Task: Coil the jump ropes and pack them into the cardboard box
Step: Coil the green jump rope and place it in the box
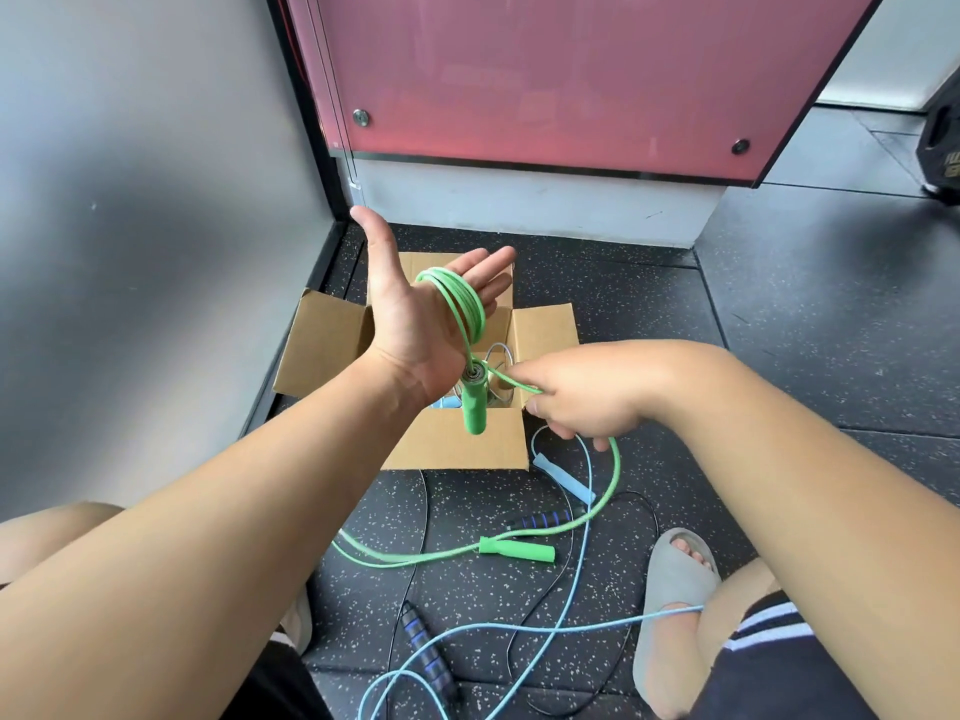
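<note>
My left grip [415, 314] is spread flat, rope [475, 304] looped round it; my right grip [582, 402] pinches the rope just beside, lower right; slack trails to the floor [675, 356] toward me.

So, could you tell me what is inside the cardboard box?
A greyish cord loop and a light blue piece show; the left hand and hanging green handle cover the rest.

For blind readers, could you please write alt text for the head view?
A green jump rope is coiled around a person's open left hand while the right hand pinches its cord, above a cardboard box. One green handle hangs below the left palm; the other handle lies on the floor beside a light blue rope and a black rope.
</note>
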